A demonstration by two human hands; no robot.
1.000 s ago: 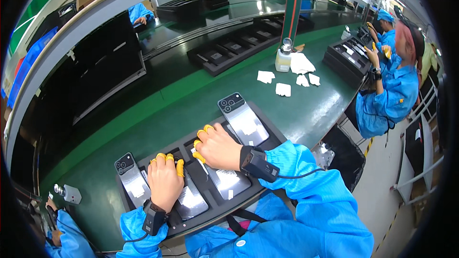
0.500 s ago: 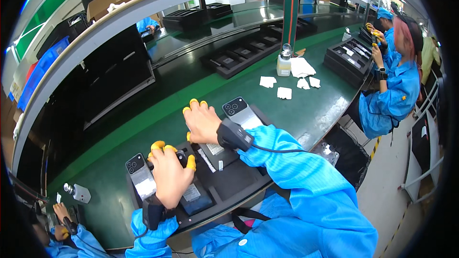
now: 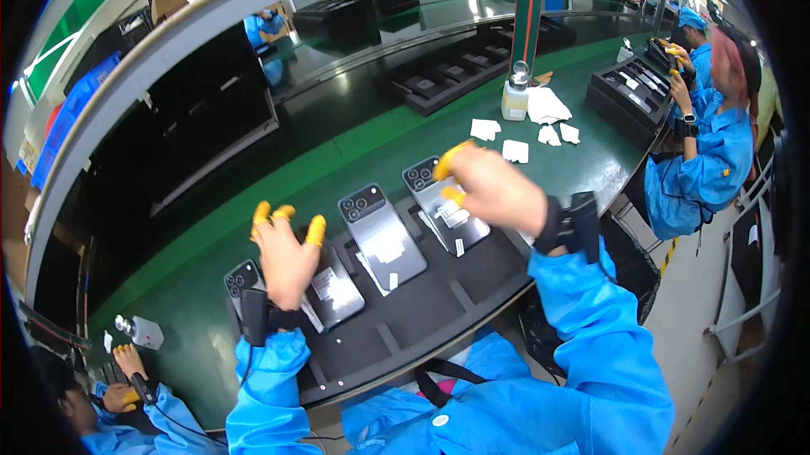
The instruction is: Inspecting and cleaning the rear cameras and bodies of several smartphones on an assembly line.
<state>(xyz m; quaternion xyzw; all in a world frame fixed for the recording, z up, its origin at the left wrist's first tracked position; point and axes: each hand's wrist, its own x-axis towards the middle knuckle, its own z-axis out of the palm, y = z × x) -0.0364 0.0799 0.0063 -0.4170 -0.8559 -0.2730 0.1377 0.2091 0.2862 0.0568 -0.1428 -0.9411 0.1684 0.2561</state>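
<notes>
My left hand (image 3: pixel 288 259), with yellow finger cots, hovers over the left of a black foam tray (image 3: pixel 413 313). Its fingers are spread, and nothing shows between them. A dark phone (image 3: pixel 241 274) is partly hidden behind it, and a labelled phone (image 3: pixel 339 293) lies just to its right. In the middle lies a grey phone (image 3: pixel 386 240) with its camera side up and a small white tab at its lower end. My right hand (image 3: pixel 499 192), blurred, is over the right phone (image 3: pixel 429 195), thumb and forefinger apart. Whether it touches that phone is unclear.
A pump bottle (image 3: pixel 515 99) and white wipes (image 3: pixel 548 106) lie beyond the tray, near a green post (image 3: pixel 525 12). Another bottle (image 3: pixel 145 333) stands at the left. Co-workers sit at both sides; a loaded black tray (image 3: pixel 620 113) is by the right one. A shelf edge crosses above.
My right hand has moved right from the tray's middle to the right phone, uncovering the middle phone. My left hand has lifted away from the dark pieces below it. The view has shifted slightly.
</notes>
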